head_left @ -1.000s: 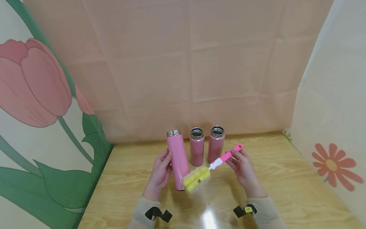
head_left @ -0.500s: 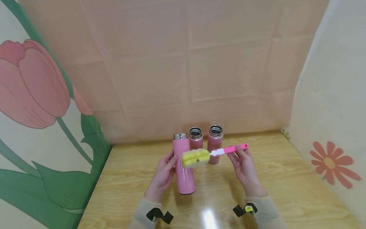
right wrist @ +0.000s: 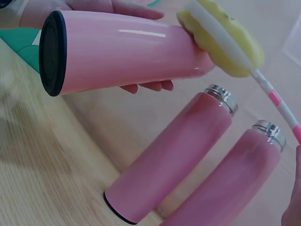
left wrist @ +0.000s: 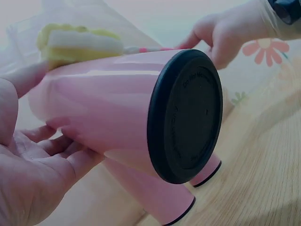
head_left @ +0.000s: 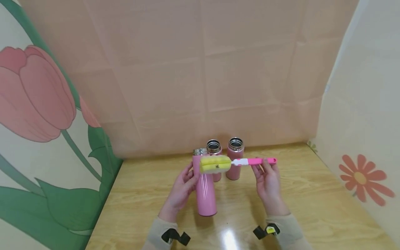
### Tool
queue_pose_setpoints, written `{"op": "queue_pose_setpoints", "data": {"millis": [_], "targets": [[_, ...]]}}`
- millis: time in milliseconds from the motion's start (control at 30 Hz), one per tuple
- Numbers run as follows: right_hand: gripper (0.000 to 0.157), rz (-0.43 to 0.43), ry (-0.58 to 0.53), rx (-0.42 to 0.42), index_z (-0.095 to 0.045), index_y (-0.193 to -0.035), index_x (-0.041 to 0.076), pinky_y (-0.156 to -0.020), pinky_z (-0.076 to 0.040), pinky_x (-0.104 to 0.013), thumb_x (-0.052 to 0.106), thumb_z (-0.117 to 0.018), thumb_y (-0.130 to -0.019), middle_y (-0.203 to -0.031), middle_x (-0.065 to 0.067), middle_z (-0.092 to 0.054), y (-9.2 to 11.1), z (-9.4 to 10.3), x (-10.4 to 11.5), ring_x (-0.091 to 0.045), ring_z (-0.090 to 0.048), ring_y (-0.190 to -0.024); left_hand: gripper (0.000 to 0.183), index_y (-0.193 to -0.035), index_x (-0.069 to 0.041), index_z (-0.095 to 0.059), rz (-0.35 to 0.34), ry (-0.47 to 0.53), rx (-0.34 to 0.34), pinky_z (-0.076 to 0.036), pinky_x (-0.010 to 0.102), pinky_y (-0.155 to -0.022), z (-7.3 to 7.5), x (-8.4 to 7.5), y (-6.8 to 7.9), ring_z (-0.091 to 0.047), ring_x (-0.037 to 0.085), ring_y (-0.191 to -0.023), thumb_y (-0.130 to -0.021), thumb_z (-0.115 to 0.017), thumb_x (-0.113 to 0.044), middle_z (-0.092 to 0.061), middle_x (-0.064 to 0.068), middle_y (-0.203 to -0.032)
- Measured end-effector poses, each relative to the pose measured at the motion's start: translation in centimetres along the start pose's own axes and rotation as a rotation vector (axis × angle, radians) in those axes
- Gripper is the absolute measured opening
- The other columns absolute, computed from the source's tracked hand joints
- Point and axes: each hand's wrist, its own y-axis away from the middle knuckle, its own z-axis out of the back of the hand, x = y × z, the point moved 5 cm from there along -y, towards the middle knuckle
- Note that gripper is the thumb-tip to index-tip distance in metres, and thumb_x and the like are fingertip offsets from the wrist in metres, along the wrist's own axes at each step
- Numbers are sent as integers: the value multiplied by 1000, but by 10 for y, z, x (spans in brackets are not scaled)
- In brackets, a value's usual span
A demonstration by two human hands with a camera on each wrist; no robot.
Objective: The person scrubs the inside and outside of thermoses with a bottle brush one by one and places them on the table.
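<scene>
My left hand grips a pink thermos bottle around its upper body, tilted and raised off the table. Its black base faces the left wrist camera, and its steel neck shows at the top in the head view. A bottle brush lies level in my right hand, pinched near the end of its pink and white handle. The brush's yellow and white sponge head overlaps the upper part of the held bottle, outside its mouth.
Two more pink thermos bottles, a nearer-left one and a right one, stand upright and uncapped behind the held bottle. The wooden table meets a peach backdrop at the back. Flower-printed panels flank the sides.
The held bottle has shifted right and become more upright, now in front of the middle bottle. The brush has risen and swung from slanting to level, its head crossing the bottle.
</scene>
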Motion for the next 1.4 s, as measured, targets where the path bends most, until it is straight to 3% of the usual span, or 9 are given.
{"op": "queue_pose_setpoints", "data": {"millis": [133, 267, 700, 1200, 1400], "targets": [[2, 16, 20, -9, -57, -110, 7, -96, -59, -34, 9, -57, -110, -103, -10, -68, 2, -1, -2, -23, -76, -88, 88, -171, -9, -21, -11, -24, -17, -49, 38, -110, 0, 1, -1, -54, 31, -140, -101, -74, -11, -47, 22, -161], [5, 29, 15, -14, -57, -107, 8, -92, -61, -34, 6, -54, -111, -99, -10, -68, 3, -1, -3, -23, -76, -85, 86, -168, -5, -26, -34, -51, -38, -48, 37, -113, -1, 1, -2, -55, 31, -138, -98, -76, -5, -44, 20, -161], [9, 68, 67, -20, -55, -113, 10, -92, -61, -34, 12, -62, -108, -105, -10, -68, 8, -5, 1, -21, -75, -87, 79, -166, -8, -37, -39, -62, -59, -50, 38, -112, 1, -2, -1, -58, 30, -134, -98, -77, -8, -50, 17, -152], [12, 102, 81, -59, -55, -113, 10, -91, -61, -34, 13, -65, -106, -108, -13, -68, 9, -7, 2, -23, -74, -86, 79, -166, -7, -38, -46, -45, -156, -47, 37, -114, 4, -1, -4, -53, 32, -141, -97, -76, -3, -49, 18, -158], [17, 105, 87, -60, -54, -115, 10, -92, -61, -34, 15, -67, -105, -107, -12, -68, 10, -8, 2, -23, -74, -87, 76, -165, -6, -40, -58, -45, -156, -47, 34, -114, 4, -1, -5, -51, 33, -144, -98, -75, -3, -49, 17, -161]]}}
